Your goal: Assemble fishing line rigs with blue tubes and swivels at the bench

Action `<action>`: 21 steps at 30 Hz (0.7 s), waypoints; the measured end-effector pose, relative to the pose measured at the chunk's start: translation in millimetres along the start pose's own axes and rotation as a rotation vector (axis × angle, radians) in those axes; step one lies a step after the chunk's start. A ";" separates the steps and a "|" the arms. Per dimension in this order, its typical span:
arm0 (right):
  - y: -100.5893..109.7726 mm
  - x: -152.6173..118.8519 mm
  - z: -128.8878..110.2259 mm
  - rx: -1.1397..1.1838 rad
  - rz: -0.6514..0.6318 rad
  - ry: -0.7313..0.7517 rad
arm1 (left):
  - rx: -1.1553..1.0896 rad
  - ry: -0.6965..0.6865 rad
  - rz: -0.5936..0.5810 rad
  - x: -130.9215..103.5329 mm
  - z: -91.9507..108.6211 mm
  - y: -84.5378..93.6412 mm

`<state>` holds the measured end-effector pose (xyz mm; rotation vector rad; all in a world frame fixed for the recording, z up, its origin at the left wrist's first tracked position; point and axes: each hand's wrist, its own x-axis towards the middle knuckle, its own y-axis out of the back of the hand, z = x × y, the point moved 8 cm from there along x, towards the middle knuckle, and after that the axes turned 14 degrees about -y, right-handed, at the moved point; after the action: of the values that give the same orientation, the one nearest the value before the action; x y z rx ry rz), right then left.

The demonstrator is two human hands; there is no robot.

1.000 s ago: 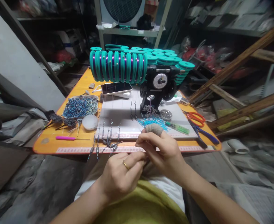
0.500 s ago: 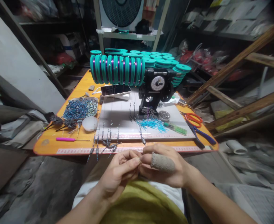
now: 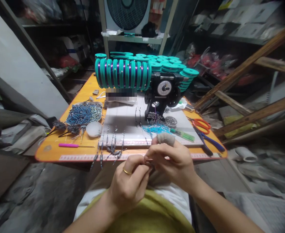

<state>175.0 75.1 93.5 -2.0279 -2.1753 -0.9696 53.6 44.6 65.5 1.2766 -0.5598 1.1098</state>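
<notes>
Over my lap at the table's front edge, my left hand (image 3: 130,181), with a gold ring, is closed in a pinch. My right hand (image 3: 175,161) meets it there, thumb and fingers bent together, a grey cloth sleeve (image 3: 166,139) around one finger. What the fingertips hold is too small and hidden to name. A thin purple line (image 3: 155,110) comes down from the black line-winding machine (image 3: 160,94) behind my hands. A short dark strand (image 3: 146,141) ends by the right hand. Left of them, several dark sinkers on short strands (image 3: 112,149) hang over the table edge.
Teal spools (image 3: 123,74) of purple line sit on the machine. Around it lie light-blue pieces (image 3: 157,129), a dish of metal bits (image 3: 171,121), pliers (image 3: 210,142), orange-handled scissors (image 3: 202,125), a tray of blue tubes (image 3: 82,113) and a pink-handled hook tool (image 3: 68,145).
My right hand has turned and risen, its sleeved finger now lifted toward the light-blue pieces. My left hand has rolled, showing its ring. The sinker near the fingertips is now hidden.
</notes>
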 end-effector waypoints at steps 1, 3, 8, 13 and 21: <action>-1.1 2.9 2.6 0.001 0.009 -0.039 | 0.027 -0.014 -0.013 0.4 0.6 -0.9; -4.0 6.3 5.7 -0.011 0.011 -0.082 | 0.043 -0.001 -0.012 1.3 -0.9 -0.8; -7.7 8.9 5.3 -0.070 0.013 -0.072 | 0.060 -0.008 -0.018 2.1 -2.5 -0.5; -11.1 12.1 1.4 -0.170 0.004 -0.041 | 0.120 -0.213 -0.142 2.3 8.2 -7.1; -7.2 -15.7 -7.5 -0.151 -0.019 0.179 | -0.580 0.623 0.090 -23.7 -33.5 -10.7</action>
<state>168.1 58.0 90.0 -1.8964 -2.0911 -1.2991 45.5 69.0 31.7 0.3744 -0.4166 1.2263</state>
